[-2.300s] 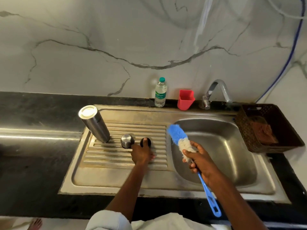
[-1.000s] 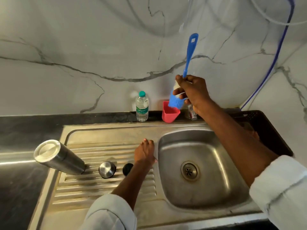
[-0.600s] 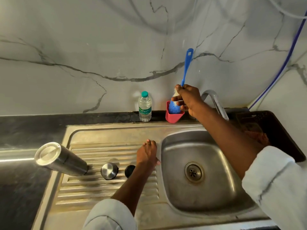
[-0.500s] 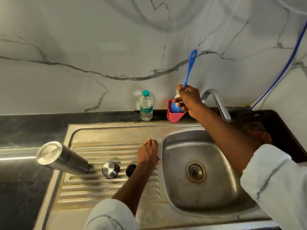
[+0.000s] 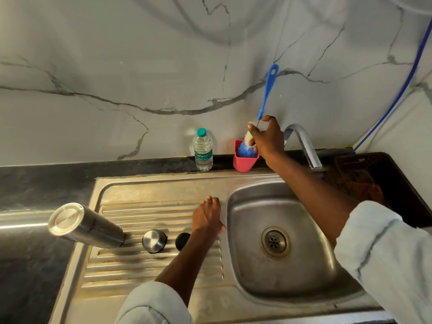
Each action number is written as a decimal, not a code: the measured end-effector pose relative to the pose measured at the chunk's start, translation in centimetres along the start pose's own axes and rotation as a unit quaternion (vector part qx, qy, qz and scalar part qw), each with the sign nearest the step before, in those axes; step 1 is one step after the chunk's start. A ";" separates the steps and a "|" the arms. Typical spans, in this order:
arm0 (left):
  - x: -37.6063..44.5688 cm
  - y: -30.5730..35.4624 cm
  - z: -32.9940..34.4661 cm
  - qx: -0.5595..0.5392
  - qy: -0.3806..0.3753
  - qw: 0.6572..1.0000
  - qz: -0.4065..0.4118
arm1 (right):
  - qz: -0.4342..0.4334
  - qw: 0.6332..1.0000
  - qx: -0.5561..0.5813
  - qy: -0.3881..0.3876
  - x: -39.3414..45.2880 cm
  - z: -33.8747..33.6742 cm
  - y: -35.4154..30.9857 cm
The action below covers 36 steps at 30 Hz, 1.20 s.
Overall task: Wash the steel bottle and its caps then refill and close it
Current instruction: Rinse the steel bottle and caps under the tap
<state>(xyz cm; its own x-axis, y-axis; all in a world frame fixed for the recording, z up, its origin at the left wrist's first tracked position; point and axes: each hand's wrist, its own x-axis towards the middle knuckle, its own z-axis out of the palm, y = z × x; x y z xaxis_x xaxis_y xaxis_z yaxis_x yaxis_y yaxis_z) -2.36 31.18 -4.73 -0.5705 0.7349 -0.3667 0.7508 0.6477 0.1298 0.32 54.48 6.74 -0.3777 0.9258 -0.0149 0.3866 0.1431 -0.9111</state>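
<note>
The brush (image 5: 268, 90) is being set head-down into the red cup (image 5: 244, 161), which stands on the counter ledge at 12 o'clock from the basin (image 5: 292, 272). The right hand (image 5: 267, 142) pinches the brush at the top of its bristles, thumb and fingers curled about it; the blue handle points up at 12 o'clock toward the wall. The step is judged nearly done: the blue bristle tip is inside the cup.

For a clean release, the head should be seated to the cup floor before the pinch is relaxed. The cup looks light and narrow, so a sideways pull is likely to tip it; the hand is best withdrawn straight upward.

The left hand (image 5: 208, 217) rests flat on the drainboard (image 5: 131, 274), fingers extended, gripping nothing. The bottle (image 5: 86, 226) stands inverted on the drainboard at 9 o'clock from this hand. The 2 caps lie between them: the steel cap (image 5: 153, 240) just beside the bottle, the black cap (image 5: 182, 240) just beside the wrist.

Clearances: the tap (image 5: 302, 143) stands at 3 o'clock from the right hand, near it. A water bottle (image 5: 203, 149) stands at 9 o'clock from the cup. A dark basket (image 5: 402, 183) borders the basin at 3 o'clock. Open room is seen over the basin.
</note>
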 end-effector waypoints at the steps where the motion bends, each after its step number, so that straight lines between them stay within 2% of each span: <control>1: 0.0 0.0 0.0 -0.001 -0.001 1.000 0.001 | 0.002 1.000 -0.007 0.004 0.1 0.0 0.2; 8: 0.0 0.2 -0.2 -0.003 -0.008 1.000 -0.007 | -0.016 0.990 -0.140 0.022 -1.3 0.3 1.9; 13: 0.4 0.1 0.3 -0.003 -0.007 1.000 -0.007 | 0.021 0.981 -0.193 0.018 -2.0 1.8 4.4; 19: 0.9 -0.1 0.7 -0.006 0.004 1.000 -0.003 | 0.069 0.986 -0.148 -0.017 -1.9 3.9 6.1; 25: 0.9 0.0 1.3 -0.008 0.024 1.000 0.001 | 0.058 0.990 -0.130 -0.021 -0.8 4.1 7.1; 36: 1.0 0.2 1.1 -0.015 0.013 1.000 -0.010 | 0.040 0.994 -0.092 -0.038 -2.2 2.6 7.6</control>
<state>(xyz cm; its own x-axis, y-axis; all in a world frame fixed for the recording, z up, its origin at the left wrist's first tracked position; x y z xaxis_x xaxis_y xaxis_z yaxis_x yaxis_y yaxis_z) -2.39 31.85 -6.05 -0.5949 0.7260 -0.3450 0.7283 0.6685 0.1507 1.90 52.63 -1.22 -0.3990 0.9089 -0.1212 0.5625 0.1382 -0.8152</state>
